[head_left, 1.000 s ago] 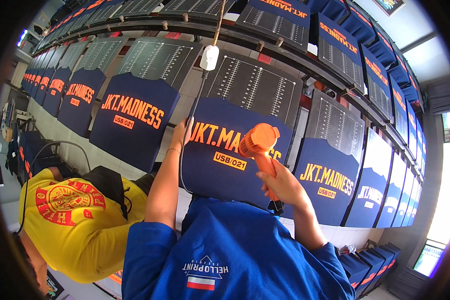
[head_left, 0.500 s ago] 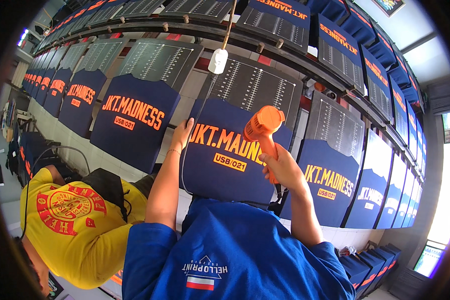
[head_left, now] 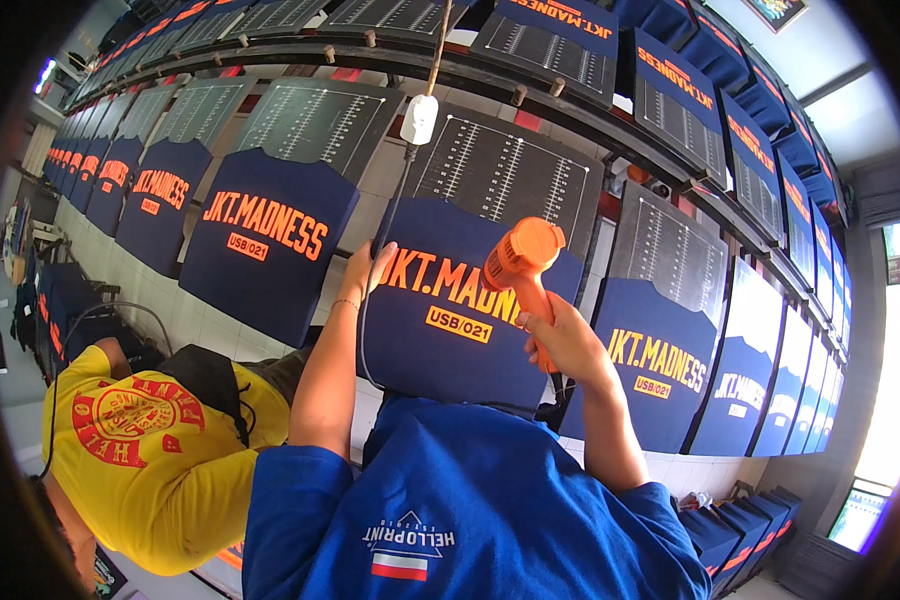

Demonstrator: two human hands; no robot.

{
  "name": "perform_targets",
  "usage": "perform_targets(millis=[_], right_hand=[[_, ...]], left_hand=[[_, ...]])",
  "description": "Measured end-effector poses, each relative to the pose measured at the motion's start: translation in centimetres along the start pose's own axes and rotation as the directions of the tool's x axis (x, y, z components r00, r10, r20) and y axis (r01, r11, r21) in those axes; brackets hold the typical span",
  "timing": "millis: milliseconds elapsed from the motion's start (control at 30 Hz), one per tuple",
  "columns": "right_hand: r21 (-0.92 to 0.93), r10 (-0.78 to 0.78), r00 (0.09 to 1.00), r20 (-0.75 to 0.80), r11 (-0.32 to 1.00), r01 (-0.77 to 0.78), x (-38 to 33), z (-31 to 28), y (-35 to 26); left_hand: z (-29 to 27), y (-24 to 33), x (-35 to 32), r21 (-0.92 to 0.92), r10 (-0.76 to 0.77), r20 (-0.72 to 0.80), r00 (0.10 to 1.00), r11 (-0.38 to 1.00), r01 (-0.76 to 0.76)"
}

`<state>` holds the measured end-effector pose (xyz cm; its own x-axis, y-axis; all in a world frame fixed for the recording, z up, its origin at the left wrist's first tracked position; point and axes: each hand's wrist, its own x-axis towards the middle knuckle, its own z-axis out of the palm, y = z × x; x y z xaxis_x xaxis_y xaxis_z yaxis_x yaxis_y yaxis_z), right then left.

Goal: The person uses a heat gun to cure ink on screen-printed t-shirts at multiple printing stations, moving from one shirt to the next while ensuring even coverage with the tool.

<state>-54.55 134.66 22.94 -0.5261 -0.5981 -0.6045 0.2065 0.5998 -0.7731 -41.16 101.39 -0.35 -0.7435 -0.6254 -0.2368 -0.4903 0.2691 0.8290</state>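
Observation:
An orange hair dryer (head_left: pixel 527 250) is in my right hand (head_left: pixel 573 345), whose fingers wrap its handle. Its barrel tilts over a navy T-shirt (head_left: pixel 420 358) with orange lettering and a yellow-orange label, stretched on a dark printing board (head_left: pixel 520 165), and hides part of the lettering. My left hand (head_left: pixel 368 268) rests at the left edge of this shirt and board, its fingers stretched toward the far side. A cable with a white plug connector (head_left: pixel 419 120) hangs from above and passes close by my left fingertips.
Matching boards with navy shirts line both sides, such as a left neighbour (head_left: pixel 260 235) and a right neighbour (head_left: pixel 655 360). A dark rail (head_left: pixel 570 98) with wooden pegs runs behind. Close at left bends a co-worker in a yellow shirt (head_left: pixel 160 460).
The dryer has dipped slightly toward me and turned a little. The white connector and its cable have swung left. The co-worker has shifted slightly; my left hand stays by the board's edge.

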Motion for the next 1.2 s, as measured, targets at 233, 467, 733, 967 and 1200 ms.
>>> perform_targets(millis=[233,467,733,967,1200], right_hand=[[-0.055,0.050,0.997,0.056,0.997,-0.047,-2.1,1.2,0.1],[-0.052,0.031,0.999,0.028,0.998,-0.030,-2.9,1.2,1.6],[-0.064,-0.043,0.999,-0.007,0.997,0.043,-1.8,-0.1,1.8],[0.000,-0.075,0.997,0.003,0.997,0.075,-0.2,-1.2,1.2],[0.029,-0.093,0.992,0.083,0.995,0.091,0.7,-2.2,1.0]], left_hand=[[0.0,-0.3,-0.5,-0.020,-0.010,-0.004,1.000,1.000,0.010],[-0.3,-0.1,-2.0,-0.029,-0.059,-0.006,0.998,0.998,0.059],[-0.7,-0.6,-4.7,-0.050,-0.108,0.001,0.994,0.993,0.108],[-0.6,-2.4,-8.5,-0.257,-0.142,-0.160,0.977,0.962,0.097],[1.2,-0.7,-14.6,0.126,0.122,-0.513,0.849,0.990,-0.066]])
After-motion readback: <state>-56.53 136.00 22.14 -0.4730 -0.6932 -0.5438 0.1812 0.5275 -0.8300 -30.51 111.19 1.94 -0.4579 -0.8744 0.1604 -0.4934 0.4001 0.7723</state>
